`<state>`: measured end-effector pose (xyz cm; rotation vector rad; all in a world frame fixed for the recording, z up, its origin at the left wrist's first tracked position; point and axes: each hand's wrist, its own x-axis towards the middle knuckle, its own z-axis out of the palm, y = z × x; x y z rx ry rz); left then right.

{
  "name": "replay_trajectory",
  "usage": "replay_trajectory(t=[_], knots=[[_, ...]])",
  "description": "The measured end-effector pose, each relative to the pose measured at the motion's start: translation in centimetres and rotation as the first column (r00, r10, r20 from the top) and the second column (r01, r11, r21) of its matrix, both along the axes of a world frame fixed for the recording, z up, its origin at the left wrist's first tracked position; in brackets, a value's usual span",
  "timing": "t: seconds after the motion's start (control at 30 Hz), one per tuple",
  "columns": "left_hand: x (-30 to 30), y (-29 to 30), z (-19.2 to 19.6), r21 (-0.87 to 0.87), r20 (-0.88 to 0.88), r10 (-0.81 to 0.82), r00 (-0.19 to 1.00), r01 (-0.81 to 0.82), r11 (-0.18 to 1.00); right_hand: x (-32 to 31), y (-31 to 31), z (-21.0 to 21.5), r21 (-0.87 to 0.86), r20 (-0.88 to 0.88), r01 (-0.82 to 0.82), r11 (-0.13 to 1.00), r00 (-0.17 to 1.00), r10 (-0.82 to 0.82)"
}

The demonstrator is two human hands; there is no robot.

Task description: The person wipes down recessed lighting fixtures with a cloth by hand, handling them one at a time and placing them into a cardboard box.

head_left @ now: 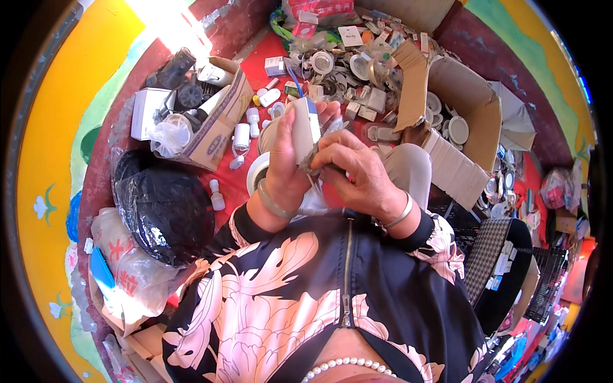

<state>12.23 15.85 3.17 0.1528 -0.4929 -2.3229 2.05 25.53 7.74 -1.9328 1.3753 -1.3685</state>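
Note:
My left hand (288, 165) grips a flat white device with a blue edge (305, 125), holding it upright in front of my chest. My right hand (352, 167) is closed around a small grey cloth-like wad (314, 158) pressed against the device's lower side. Both wrists carry metal bangles. My floral black-and-pink sleeves come up from the lower edge. Below the hands lies a round white part (257, 172), half hidden by my left wrist.
A red cloth (231, 182) bears several small white plastic parts. An open cardboard box (220, 121) of black and white parts stands left, another box (469, 108) right. A black plastic bag (163, 204) sits left, and a heap of white fittings (345, 64) lies behind.

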Motion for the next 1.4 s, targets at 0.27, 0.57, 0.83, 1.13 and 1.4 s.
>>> replay_trajectory(t=[0.27,0.57,0.83,1.13,1.4], knots=[[-0.3,0.7,0.8,0.070,0.039,-0.050,0.998,0.047,0.996,-0.6,-0.7,-1.0,0.012,0.298,0.091,0.996,0.950,-0.091],[-0.3,1.0,-0.2,0.176,0.095,-0.073,0.993,0.056,0.983,-0.4,-1.0,-1.9,-0.026,0.243,0.175,0.984,0.956,-0.164],[0.2,0.9,-1.0,0.108,-0.009,-0.066,0.998,0.066,0.992,0.0,0.6,-2.6,0.021,0.051,0.023,1.000,0.998,-0.024],[-0.3,1.1,0.1,0.106,0.036,0.016,0.999,-0.020,0.994,-0.6,0.0,-1.4,0.001,0.173,0.272,0.962,0.948,-0.268],[-0.5,1.8,0.2,0.142,0.114,0.036,0.993,-0.052,0.989,0.0,-0.3,-2.2,-0.347,-0.231,0.237,0.907,0.916,-0.328]])
